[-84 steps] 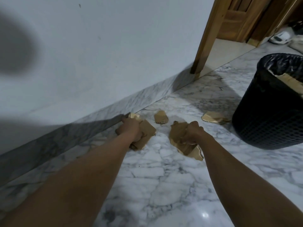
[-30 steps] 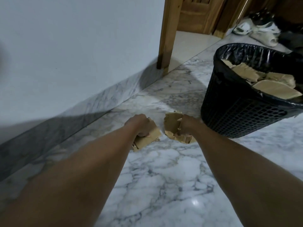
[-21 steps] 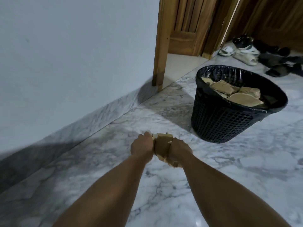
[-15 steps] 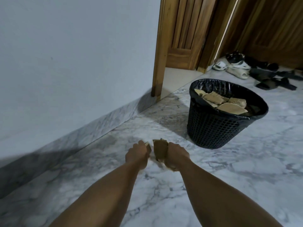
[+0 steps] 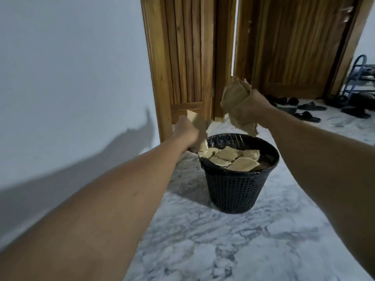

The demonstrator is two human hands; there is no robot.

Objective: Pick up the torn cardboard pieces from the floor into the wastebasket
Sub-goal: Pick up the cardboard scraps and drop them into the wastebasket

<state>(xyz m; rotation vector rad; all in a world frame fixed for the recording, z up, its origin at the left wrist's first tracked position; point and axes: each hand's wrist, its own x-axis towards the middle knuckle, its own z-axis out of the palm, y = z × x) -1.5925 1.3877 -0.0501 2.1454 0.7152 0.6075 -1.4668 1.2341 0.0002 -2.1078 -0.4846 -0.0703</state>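
A black mesh wastebasket [image 5: 235, 191] with a black liner stands on the marble floor, filled near its rim with several torn cardboard pieces [image 5: 233, 158]. My left hand [image 5: 185, 128] grips a light brown cardboard piece [image 5: 197, 123] just above the basket's left rim. My right hand [image 5: 248, 112] grips a bunch of torn cardboard [image 5: 233, 96], held higher, above the basket's far rim.
A white wall [image 5: 71, 78] runs along the left. Wooden doors [image 5: 203, 57] stand behind the basket. Dark sandals [image 5: 304, 113] and a blue shoe rack [image 5: 361, 78] lie at the far right. Marble floor [image 5: 233, 250] stretches in front of the basket.
Both hands rose from floor level and moved apart, carrying the cardboard up to the basket. The view lifted, and the basket now sits directly below the hands.
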